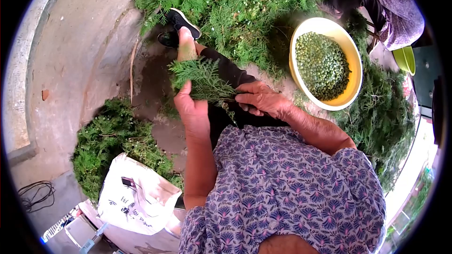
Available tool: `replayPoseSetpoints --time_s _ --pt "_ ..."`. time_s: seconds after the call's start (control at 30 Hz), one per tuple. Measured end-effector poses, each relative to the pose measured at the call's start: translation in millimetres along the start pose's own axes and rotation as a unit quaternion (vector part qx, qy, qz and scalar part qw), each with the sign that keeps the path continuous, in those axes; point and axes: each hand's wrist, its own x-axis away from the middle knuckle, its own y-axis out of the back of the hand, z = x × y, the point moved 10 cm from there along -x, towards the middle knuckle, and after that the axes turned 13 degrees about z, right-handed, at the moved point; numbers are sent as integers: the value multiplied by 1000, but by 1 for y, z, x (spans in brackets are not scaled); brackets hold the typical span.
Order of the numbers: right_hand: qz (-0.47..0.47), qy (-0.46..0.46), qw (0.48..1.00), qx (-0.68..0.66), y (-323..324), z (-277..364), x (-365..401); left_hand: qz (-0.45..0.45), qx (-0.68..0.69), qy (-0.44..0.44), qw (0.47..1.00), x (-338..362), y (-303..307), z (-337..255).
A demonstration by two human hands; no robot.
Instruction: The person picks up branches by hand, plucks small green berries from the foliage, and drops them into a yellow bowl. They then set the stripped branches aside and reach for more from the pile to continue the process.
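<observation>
A leafy green conifer sprig (202,80) lies across my lap between my two hands. My left hand (192,106) is closed round its leafy side, thumb up against the fronds. My right hand (263,99) pinches the stem end, its fingers curled and partly hidden. A few small bits hang below the stem near my right fingers. To the right of my right hand stands a yellow basin (355,77) holding many small round green berries (322,63).
A big heap of conifer branches (235,14) lies ahead, with another pile (376,113) at right and a smaller one (108,131) at left. A white sack (141,197) with a phone (128,182) on it is at lower left. Another person (398,11) sits at upper right, near a green bowl (405,60).
</observation>
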Motion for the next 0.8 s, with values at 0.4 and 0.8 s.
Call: replayPoseSetpoints --time_s 0.4,0.8 --pt "-198 40 975 -97 93 -14 48 77 -62 -129 987 1 53 -54" --pt "-896 52 417 -140 247 -202 558 -46 -122 -37 991 15 132 -48"
